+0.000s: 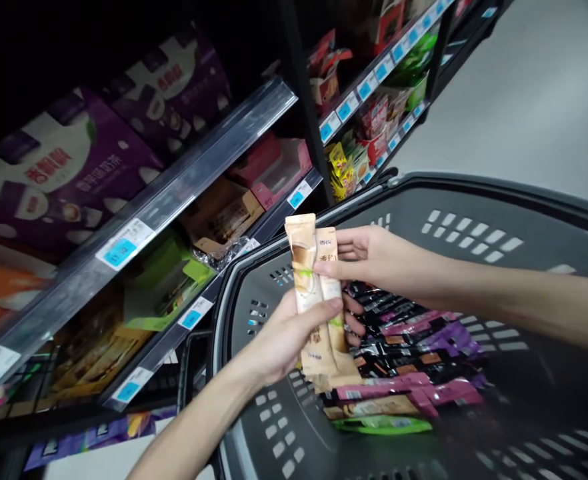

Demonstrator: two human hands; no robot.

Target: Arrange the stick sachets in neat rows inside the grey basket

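Over a dark grey shopping basket [479,207] I hold tan stick sachets [310,280] upright. My left hand [287,333] wraps round their lower half, thumb across the front. My right hand [374,257] pinches the upper part of the right-hand sachet from the side. Several more sachets, black, pink, purple, tan and one green [409,353], lie piled in the bottom of the basket beneath my hands.
Store shelves [174,193] run along the left with blue price tags [119,252], purple boxes [64,173] above, and brown and pink cartons lower down. More packaged snacks fill the shelves further back. Pale floor [534,100] lies to the upper right.
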